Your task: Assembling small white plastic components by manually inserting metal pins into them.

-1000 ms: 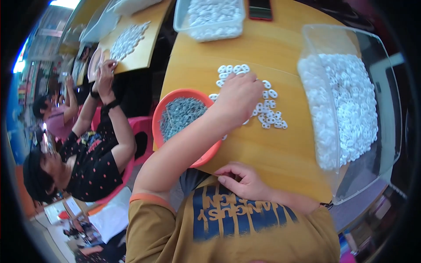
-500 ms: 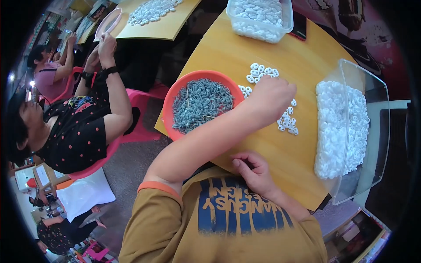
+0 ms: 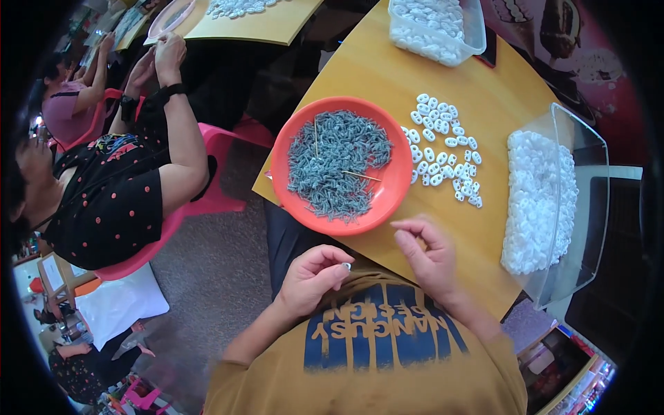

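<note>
At the left, a co-worker (image 3: pixel 104 214) in a black dotted top is sitting on a pink chair (image 3: pixel 218 183). Further right, the person's left hand (image 3: pixel 311 277) is resting low in front of the mustard shirt (image 3: pixel 277 384); its thumb and index finger are closing in a pinch on a small white piece (image 3: pixel 346 265), which is showing at the fingertips. Just beyond, an orange bowl (image 3: pixel 395 185) is standing at the edge of the wooden table (image 3: pixel 373 62), holding grey-blue slender pieces (image 3: pixel 332 166) with two thin sticks lying among them. The right hand (image 3: pixel 430 259) is hovering near the bowl's lower right, thumb and index finger curling toward each other with a slight gap; whether anything fine is between them, I cannot tell. Beyond it, loose white two-holed pieces (image 3: pixel 443 149) are lying spread on the table, and at the far right a clear plastic bin (image 3: pixel 588 270) is holding many more white ones.

The step in hand seems to be handling one picked piece. The next move, I judge, is calling for a steady pinch and a clear turn of its face toward the right fingertips.
</note>
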`<action>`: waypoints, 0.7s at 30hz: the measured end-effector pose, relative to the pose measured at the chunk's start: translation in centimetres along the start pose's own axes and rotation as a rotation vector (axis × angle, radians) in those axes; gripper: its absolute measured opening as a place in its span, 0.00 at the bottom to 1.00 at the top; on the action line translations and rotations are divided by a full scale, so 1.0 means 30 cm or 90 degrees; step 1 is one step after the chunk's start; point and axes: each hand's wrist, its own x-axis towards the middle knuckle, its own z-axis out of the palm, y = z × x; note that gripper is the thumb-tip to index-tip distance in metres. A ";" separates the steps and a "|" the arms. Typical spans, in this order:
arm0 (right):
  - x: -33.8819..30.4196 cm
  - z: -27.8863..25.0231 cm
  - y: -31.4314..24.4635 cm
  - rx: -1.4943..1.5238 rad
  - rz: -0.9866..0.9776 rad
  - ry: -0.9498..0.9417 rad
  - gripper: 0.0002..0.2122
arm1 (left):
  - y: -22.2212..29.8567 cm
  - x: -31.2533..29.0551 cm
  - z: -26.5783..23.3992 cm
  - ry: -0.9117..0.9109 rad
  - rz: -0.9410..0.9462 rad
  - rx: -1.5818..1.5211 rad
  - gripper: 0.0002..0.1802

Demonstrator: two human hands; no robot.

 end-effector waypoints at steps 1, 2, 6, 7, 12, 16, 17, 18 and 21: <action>0.045 -0.002 -0.043 -0.065 -0.047 0.009 0.06 | -0.015 -0.005 -0.016 0.001 0.024 -0.026 0.08; 0.089 0.004 -0.053 -0.154 -0.113 0.024 0.06 | -0.020 -0.008 -0.021 -0.001 0.026 -0.034 0.08; 0.266 0.040 -0.073 -0.414 -0.268 0.026 0.05 | -0.015 0.006 -0.009 -0.040 0.022 -0.043 0.07; 0.292 0.051 -0.063 -0.485 -0.305 0.013 0.05 | -0.010 0.004 -0.010 -0.064 0.028 -0.026 0.06; 0.349 0.082 -0.006 -0.599 -0.339 -0.028 0.02 | -0.008 -0.022 -0.054 -0.076 0.055 -0.010 0.06; 0.352 0.083 -0.025 -0.654 -0.266 -0.093 0.03 | -0.028 -0.031 -0.083 -0.047 0.079 0.002 0.08; 0.353 0.082 -0.025 -0.656 -0.266 -0.095 0.03 | -0.028 -0.030 -0.085 -0.038 0.078 0.000 0.08; 0.354 0.081 -0.025 -0.660 -0.274 -0.103 0.02 | -0.027 -0.028 -0.086 -0.038 0.079 -0.002 0.08; 0.347 0.083 -0.028 -0.661 -0.296 -0.101 0.02 | -0.022 -0.023 -0.086 -0.042 0.072 0.002 0.08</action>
